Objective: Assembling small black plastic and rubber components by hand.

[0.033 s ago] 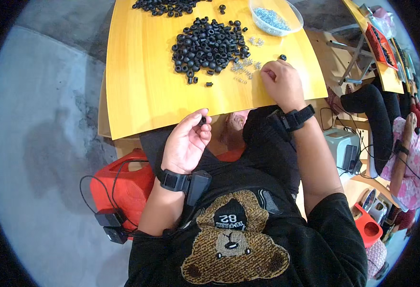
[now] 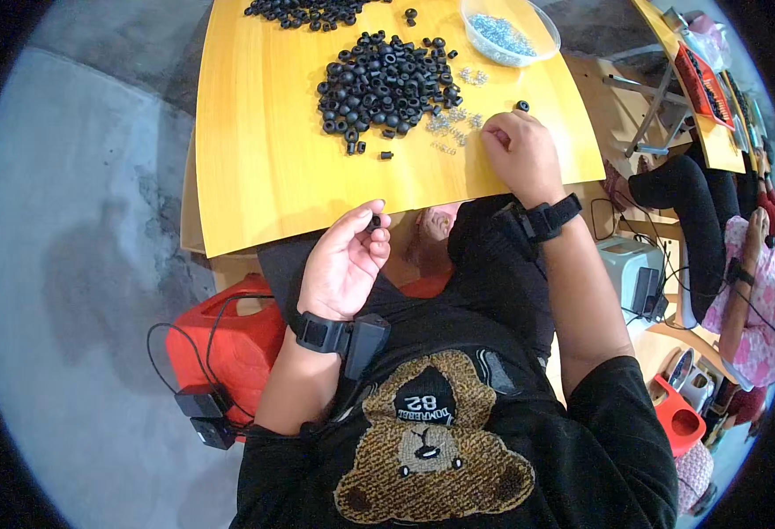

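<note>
My left hand (image 2: pixel 345 260) is just off the table's near edge, palm turned up, with thumb and fingers closed on a small black plastic piece (image 2: pixel 375 223) that looks like a cord-lock part. On the yellow table my right hand (image 2: pixel 521 152) rests with curled fingers, beside some loose metal springs (image 2: pixel 449 126); whatever its fingertips hold is hidden. A large heap of black cord-lock parts (image 2: pixel 387 84), some round and some cylindrical with holes, lies left of the springs. One single black part (image 2: pixel 521 106) sits just beyond my right hand.
A clear plastic bowl (image 2: pixel 546 33) of bluish, shiny small springs stands at the table's far right. Another heap of black parts (image 2: pixel 303 11) lies at the far edge. A red plastic container (image 2: pixel 220 339) is on my left. Another person (image 2: pixel 745 300) sits at the right by a second table.
</note>
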Tool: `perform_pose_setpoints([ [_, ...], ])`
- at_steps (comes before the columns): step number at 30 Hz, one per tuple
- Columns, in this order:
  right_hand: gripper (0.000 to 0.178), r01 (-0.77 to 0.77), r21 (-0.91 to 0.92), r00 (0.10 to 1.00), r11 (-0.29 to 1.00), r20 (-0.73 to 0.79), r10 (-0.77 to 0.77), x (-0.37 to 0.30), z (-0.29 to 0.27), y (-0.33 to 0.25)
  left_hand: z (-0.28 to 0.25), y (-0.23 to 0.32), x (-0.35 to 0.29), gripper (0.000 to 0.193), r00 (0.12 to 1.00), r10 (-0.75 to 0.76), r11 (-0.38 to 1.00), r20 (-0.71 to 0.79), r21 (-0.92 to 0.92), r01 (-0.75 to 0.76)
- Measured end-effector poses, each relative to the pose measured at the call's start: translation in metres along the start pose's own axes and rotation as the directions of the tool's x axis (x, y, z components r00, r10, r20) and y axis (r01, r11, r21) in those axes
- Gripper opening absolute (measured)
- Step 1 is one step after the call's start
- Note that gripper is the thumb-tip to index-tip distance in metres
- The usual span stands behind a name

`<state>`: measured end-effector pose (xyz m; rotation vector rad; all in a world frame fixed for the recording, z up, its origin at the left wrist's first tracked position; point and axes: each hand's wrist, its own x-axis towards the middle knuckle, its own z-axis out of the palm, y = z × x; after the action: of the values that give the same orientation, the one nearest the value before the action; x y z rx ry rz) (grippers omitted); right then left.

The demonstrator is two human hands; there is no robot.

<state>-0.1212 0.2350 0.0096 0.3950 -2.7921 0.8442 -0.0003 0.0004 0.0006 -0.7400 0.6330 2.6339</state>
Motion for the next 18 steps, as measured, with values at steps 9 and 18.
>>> perform_pose_setpoints([
  [9, 0.009, -0.021, 0.051, 1.0, 0.998, -0.013, 0.021, 0.0, -0.005, 0.0, -0.001, 0.0, 0.001, 0.022, 1.0, -0.004, 1.0, -0.014, -0.021, 0.004],
  [18, 0.013, 0.002, 0.052, 1.0, 0.999, 0.031, -0.003, 0.016, 0.0, -0.008, -0.003, -0.001, 0.001, 0.022, 1.0, -0.003, 1.0, -0.009, -0.022, 0.003],
])
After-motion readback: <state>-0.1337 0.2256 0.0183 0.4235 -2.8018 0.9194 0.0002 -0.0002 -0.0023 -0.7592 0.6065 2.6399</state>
